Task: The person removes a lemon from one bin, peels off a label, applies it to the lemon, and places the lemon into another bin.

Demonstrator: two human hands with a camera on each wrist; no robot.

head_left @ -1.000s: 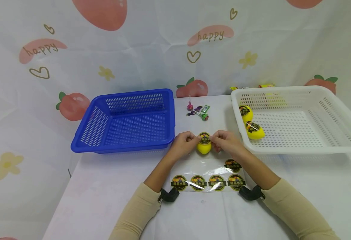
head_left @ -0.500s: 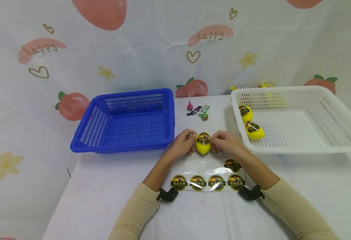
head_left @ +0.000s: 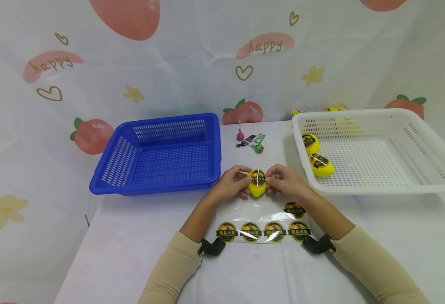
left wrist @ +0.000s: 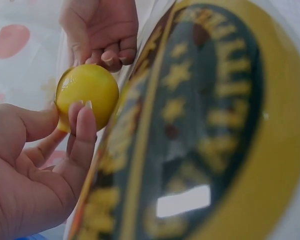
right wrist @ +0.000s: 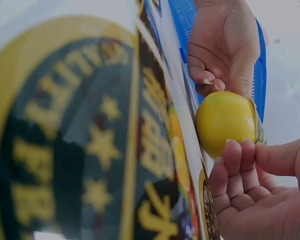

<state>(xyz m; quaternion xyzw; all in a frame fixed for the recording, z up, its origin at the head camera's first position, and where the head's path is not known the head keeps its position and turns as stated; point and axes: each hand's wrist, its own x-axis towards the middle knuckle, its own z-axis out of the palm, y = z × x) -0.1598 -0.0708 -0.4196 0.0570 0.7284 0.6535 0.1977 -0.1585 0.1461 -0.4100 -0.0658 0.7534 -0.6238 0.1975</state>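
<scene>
A yellow lemon (head_left: 258,192) is held between both hands, its tip pointing toward the person. Across its top lies a round black-and-gold fruit sticker (head_left: 258,178). My left hand (head_left: 231,184) grips the lemon from the left, thumb at the sticker's edge and fingers curled against the side. From the right, my right hand (head_left: 286,181) pinches it, its thumb on the sticker's other edge. Both wrist views show fingertips on the lemon's underside. Under the forearms lies a sticker sheet (head_left: 258,215), with several stickers along its near edge and one at the right.
A blue basket (head_left: 154,188) stands to the left. In the white basket (head_left: 359,191) at the right are two stickered lemons (head_left: 322,165). Behind the hands lie small wrapped sweets and lollipops (head_left: 259,148). Yellow packets (head_left: 336,108) show behind the white basket.
The left thumb moved off the sticker's edge half a second ago and is back against it now. The lemon has shifted slightly left, and the sticker lies flatter across it.
</scene>
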